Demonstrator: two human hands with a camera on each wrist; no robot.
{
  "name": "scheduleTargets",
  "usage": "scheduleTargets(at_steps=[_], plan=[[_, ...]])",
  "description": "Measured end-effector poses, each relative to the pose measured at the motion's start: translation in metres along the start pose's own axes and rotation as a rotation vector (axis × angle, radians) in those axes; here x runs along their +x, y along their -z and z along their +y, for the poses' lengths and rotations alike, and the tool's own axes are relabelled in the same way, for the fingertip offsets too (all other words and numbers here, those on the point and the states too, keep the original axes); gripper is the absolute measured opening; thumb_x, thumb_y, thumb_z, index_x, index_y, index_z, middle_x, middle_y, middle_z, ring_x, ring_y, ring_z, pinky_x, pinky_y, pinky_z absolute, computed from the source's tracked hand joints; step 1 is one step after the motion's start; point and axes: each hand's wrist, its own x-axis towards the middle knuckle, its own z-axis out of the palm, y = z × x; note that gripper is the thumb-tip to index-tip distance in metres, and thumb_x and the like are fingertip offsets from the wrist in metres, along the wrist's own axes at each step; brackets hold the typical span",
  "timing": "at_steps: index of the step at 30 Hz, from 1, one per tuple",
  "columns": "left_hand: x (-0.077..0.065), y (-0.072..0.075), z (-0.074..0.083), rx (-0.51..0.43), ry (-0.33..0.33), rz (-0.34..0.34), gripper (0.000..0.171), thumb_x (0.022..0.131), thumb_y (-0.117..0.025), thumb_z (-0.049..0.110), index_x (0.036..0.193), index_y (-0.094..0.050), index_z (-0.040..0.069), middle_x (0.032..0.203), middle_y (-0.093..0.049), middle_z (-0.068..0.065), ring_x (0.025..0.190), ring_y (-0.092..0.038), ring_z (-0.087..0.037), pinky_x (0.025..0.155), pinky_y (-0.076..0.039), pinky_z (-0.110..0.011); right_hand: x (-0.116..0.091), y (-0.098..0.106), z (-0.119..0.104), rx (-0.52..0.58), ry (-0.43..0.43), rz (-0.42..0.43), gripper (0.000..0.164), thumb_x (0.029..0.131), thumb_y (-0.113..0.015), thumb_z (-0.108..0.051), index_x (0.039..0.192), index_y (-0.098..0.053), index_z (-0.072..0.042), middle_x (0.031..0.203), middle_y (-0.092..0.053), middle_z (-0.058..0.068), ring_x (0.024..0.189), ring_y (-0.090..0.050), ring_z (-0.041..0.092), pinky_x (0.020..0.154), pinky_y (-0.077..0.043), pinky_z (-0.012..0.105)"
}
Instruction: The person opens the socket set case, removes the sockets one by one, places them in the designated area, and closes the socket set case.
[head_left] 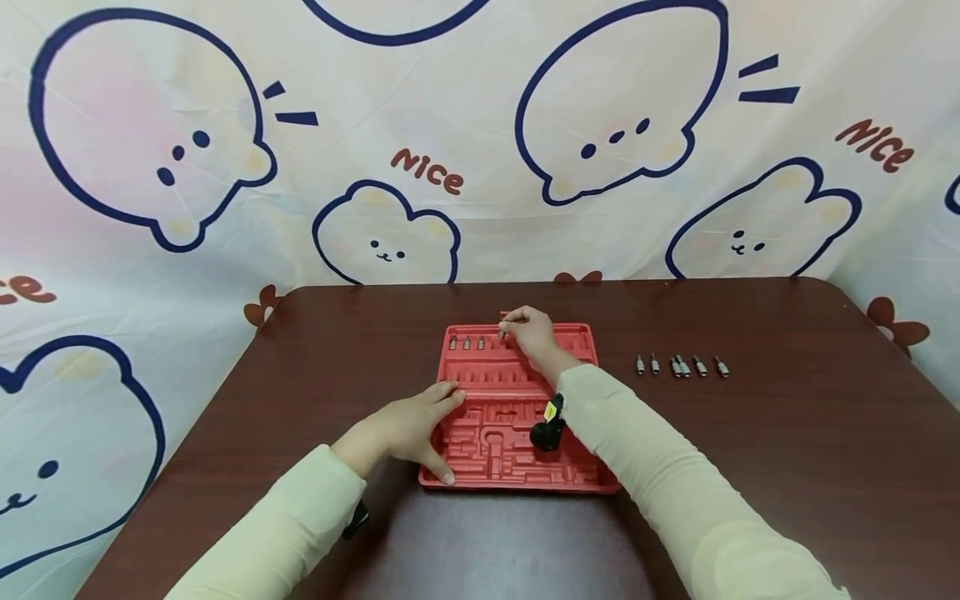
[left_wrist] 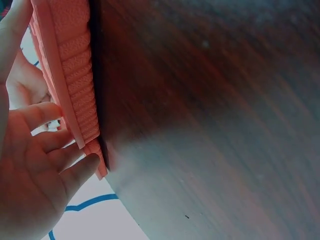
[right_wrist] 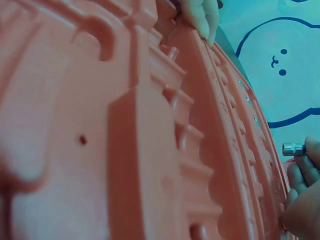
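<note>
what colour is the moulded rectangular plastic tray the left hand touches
The moulded rectangular plastic tray is red, clearest in the head view.

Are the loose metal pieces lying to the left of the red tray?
No, the loose metal pieces lie on the table to the right of the red tray.

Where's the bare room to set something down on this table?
Bare tabletop lies right of the loose metal bits, left of the red tray, and in front of it between the sleeves. The tray is crowded: the left hand touches its left side, and the right hand holds a bit over its back.
</note>
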Motion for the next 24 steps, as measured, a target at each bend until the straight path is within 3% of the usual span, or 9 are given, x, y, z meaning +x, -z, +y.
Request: scheduleTargets(at_steps=[7, 17, 24], plan=[[-0.001, 0.001, 0.000, -0.007, -0.007, 0.008, 0.109, 0.049, -0.072, 0.057, 0.137, -0.024, 0.013, 0.142, -0.012, -0.008, 0.126, -0.019, -0.024, 0.091, -0.032, -0.044, -0.011, 0.013, -0.010, 0.073, 0.024, -0.034, 0.011, 0.084, -0.056, -0.005, 0.092, -0.055, 0.002, 0.083, -0.057, 0.011, 0.082, -0.056, 0.028, 0.071, -0.044, 0.039], [0.000, -0.001, 0.001, -0.018, 0.007, 0.011, 0.110, 0.049, -0.073, 0.057, 0.138, -0.024, 0.014, 0.142, -0.013, -0.007, 0.125, -0.021, -0.025, 0.090, -0.032, -0.045, -0.030, 0.052, -0.021, 0.002, 0.018, -0.080, 0.015, 0.086, -0.054, -0.010, 0.096, -0.053, 0.001, 0.087, -0.055, 0.007, 0.089, -0.053, 0.024, 0.082, -0.039, 0.041], [0.001, -0.002, -0.001, -0.015, 0.015, 0.012, 0.111, 0.048, -0.073, 0.057, 0.137, -0.024, 0.015, 0.142, -0.013, -0.007, 0.126, -0.020, -0.025, 0.090, -0.032, -0.045, -0.043, 0.090, -0.025, -0.002, 0.004, -0.093, 0.018, 0.085, -0.055, -0.011, 0.097, -0.052, 0.002, 0.082, -0.054, 0.004, 0.076, -0.053, 0.016, 0.083, -0.038, 0.043]])
